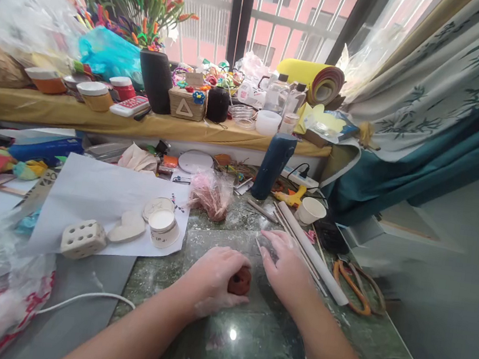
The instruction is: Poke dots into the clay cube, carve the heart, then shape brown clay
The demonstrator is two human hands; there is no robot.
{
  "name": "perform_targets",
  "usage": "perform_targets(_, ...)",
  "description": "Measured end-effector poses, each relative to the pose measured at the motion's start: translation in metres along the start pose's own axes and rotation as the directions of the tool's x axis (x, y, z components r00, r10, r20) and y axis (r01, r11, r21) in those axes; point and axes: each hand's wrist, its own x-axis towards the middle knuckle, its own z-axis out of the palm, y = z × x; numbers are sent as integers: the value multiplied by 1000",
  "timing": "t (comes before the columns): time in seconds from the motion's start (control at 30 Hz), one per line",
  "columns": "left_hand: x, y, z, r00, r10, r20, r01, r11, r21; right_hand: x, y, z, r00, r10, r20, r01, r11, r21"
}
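Observation:
My left hand [220, 281] is curled around a reddish-brown lump of clay [240, 281] on the clear sheet [213, 241]. A dark hollow shows in the side of the clay. Just to the right, my right hand [285, 263] pinches a thin, pale, pointed tool [258, 243], most of it hidden by the fingers. Its tip stays apart from the clay. Behind both hands sits a plastic bag [211, 193] with brown clay in it.
White paper [87, 188] at left carries a clay die [84, 238], a heart-shaped piece [127, 227] and a small tub [163, 227]. At right lie a long roller [313, 252], scissors [353, 287] and a paper cup [310, 211]. A blue bottle [273, 166] stands behind.

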Motion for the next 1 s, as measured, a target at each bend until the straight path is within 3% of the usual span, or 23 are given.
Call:
perform_targets(0.07, 2, 2, -3, 998, 26, 48, -30, 997, 72, -13, -6, -7, 991, -131, -34, 133, 990, 37)
perform_targets(0.23, 1, 6, -9, 997, 66, 46, -68, 996, 55, -39, -17, -12, 901, -414, 128, 405, 910, 93)
perform_targets(0.53, 3, -14, 2, 994, 110, 19, -111, 993, 34, -45, -15, 0, 888, -438, 136, 424, 897, 125)
perform_targets(0.6, 4, -17, 2, 995, 95, 16, -96, 995, 36, -41, -14, -5, 918, -394, 48, 388, 916, 102)
perform_targets(0.67, 5, -18, 1, 998, 61, 18, -62, 997, 37, -30, -5, -17, 956, -265, -129, 273, 961, 49)
perform_targets(0.77, 5, -16, -1, 999, 42, 14, -43, 999, 23, 5, 22, -45, 924, -2, -384, -19, 999, -49)
perform_targets(0.83, 5, -14, -2, 999, 45, 11, -46, 999, 4, 35, 45, -63, 918, 98, -384, -177, 968, -176)
perform_targets(0.9, 5, -13, -3, 999, 42, 10, -41, 999, -9, 64, 68, -75, 954, 122, -274, -210, 924, -320)
perform_targets(1.0, 4, -13, -3, 999, 33, 9, -32, 999, -21, 93, 93, -79, 965, 203, -168, -254, 885, -389)
